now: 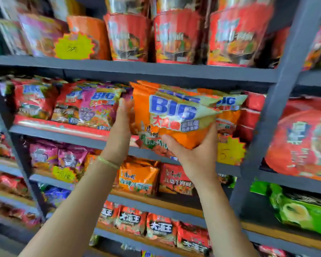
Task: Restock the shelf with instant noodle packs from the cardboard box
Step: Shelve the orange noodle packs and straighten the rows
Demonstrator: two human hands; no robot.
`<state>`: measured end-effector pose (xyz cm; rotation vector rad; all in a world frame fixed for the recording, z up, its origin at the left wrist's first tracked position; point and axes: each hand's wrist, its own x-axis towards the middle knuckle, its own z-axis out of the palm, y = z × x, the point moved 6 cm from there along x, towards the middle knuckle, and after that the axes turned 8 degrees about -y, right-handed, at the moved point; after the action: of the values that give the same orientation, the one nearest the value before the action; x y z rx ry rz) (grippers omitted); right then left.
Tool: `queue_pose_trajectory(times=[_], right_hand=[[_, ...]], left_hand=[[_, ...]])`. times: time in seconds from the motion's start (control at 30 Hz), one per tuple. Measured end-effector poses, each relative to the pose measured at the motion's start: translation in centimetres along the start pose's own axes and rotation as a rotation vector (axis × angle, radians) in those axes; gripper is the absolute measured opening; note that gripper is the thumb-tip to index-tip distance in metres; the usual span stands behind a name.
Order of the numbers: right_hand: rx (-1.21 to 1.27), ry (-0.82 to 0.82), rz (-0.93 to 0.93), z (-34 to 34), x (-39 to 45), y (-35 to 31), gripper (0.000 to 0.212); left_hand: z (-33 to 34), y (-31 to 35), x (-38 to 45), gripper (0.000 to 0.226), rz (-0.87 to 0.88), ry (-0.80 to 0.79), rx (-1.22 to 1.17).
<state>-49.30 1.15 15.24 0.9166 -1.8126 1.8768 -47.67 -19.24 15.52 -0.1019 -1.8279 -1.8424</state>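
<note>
An orange instant noodle pack (174, 117) marked BIG sits at the front of the second shelf (67, 131), leaning out over its edge. My right hand (191, 151) grips the pack from below, thumb on its front. My left hand (121, 125) lies flat against the pack's left side with straight fingers. More orange BIG packs (228, 108) stand behind and to the right of it. The cardboard box is not in view.
Red and pink BIG packs (93, 106) fill the shelf to the left. Noodle cups (174, 39) line the shelf above. Smaller packs (137, 177) fill the lower shelves. A grey upright post (278, 108) bounds the bay on the right. A yellow price tag (230, 151) hangs there.
</note>
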Motion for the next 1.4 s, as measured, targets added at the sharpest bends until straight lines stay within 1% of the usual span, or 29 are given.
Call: queue_pose_trajectory(times=[0.07,0.1,0.13,0.17,0.2,0.27,0.33,0.43,0.53,0.63,0.67,0.7,0.77,0.8,0.83,0.87,0.93,0.97,1.0,1.07,1.13,1.17,1.2,1.3,1.37,1.4], right_hand=[[-0.322,0.180,-0.174,-2.8,0.8,-1.2,0.086],[-0.472,0.231,-0.239,-3.8,1.4,-1.4,0.087],[-0.602,0.259,-0.285,-4.6,2.0,-1.5,0.085],[-0.710,0.271,-0.324,-5.1,2.6,-1.3,0.083],[-0.788,0.261,-0.358,-5.5,3.2,-1.1,0.080],[-0.866,0.221,-0.386,-5.8,4.3,-0.7,0.075],[-0.911,0.189,-0.387,-5.9,5.1,-0.4,0.072],[-1.009,0.139,-0.344,-6.2,5.6,0.9,0.077],[-1.033,0.186,-0.201,-6.9,5.7,2.2,0.083],[-1.047,0.289,-0.078,-7.0,6.8,0.7,0.081],[-1.026,0.272,-0.005,-7.1,7.6,0.3,0.081],[-0.978,0.219,0.108,-7.5,8.3,0.2,0.084],[-0.776,0.077,0.364,-8.7,10.2,2.0,0.090],[-0.660,0.016,0.456,-9.2,10.9,2.9,0.091],[-0.562,-0.027,0.509,-9.5,11.4,3.6,0.089],[-0.483,-0.052,0.539,-9.7,11.7,4.1,0.084],[-0.356,-0.086,0.579,-9.8,11.9,4.9,0.063],[-0.350,-0.083,0.585,-9.8,12.0,5.1,0.057],[-0.384,-0.067,0.573,-10.0,12.1,5.2,0.056],[-0.566,0.017,0.527,-10.3,12.1,5.1,0.066],[-0.723,0.131,0.504,-10.4,11.7,5.6,0.088],[-0.733,0.138,0.533,-10.2,11.6,6.4,0.096],[-0.712,0.128,0.567,-10.1,11.6,7.1,0.101],[-0.598,0.112,0.638,-10.0,12.2,7.9,0.107],[-0.619,0.091,0.654,-10.0,12.7,7.8,0.114],[-0.670,0.043,0.673,-9.8,12.6,7.8,0.118]], left_hand=[[1.4,-0.7,2.0,0.031,0.049,0.013,0.209],[2.3,-1.4,2.9,0.021,0.062,-0.004,0.369],[3.6,-2.0,3.4,0.019,0.079,-0.049,0.501],[4.5,-2.7,3.8,0.022,0.109,-0.100,0.660],[5.6,-3.5,4.1,0.031,0.151,-0.144,0.772],[6.9,-4.9,4.9,0.047,0.228,-0.188,0.940],[7.6,-4.8,5.2,0.050,0.223,-0.183,1.072],[7.8,-5.2,5.6,0.055,0.134,-0.182,1.209],[7.7,-5.5,5.8,0.061,0.174,-0.180,1.269],[7.6,-5.7,5.8,0.061,0.167,-0.181,1.289],[7.6,-5.6,5.8,0.061,0.177,-0.178,1.293],[7.7,-5.5,5.8,0.061,0.183,-0.180,1.298],[7.7,-5.5,5.8,0.062,0.188,-0.186,1.301],[7.6,-5.5,5.8,0.062,0.177,-0.189,1.300],[7.6,-5.5,5.8,0.062,0.167,-0.192,1.302],[7.5,-5.5,5.8,0.062,0.171,-0.190,1.307],[7.6,-5.5,5.8,0.063,0.179,-0.184,1.315],[7.6,-5.4,5.7,0.063,0.174,-0.184,1.317],[7.6,-5.4,5.8,0.063,0.170,-0.183,1.316],[7.6,-5.4,5.7,0.064,0.166,-0.181,1.308],[7.7,-5.5,5.6,0.064,0.169,-0.175,1.288],[7.7,-5.5,5.5,0.063,0.174,-0.169,1.276],[7.7,-5.6,5.5,0.063,0.178,-0.164,1.269],[7.6,-5.9,5.5,0.062,0.177,-0.157,1.255],[7.6,-5.9,5.5,0.061,0.174,-0.156,1.249],[7.5,-5.9,5.6,0.061,0.169,-0.157,1.249]])
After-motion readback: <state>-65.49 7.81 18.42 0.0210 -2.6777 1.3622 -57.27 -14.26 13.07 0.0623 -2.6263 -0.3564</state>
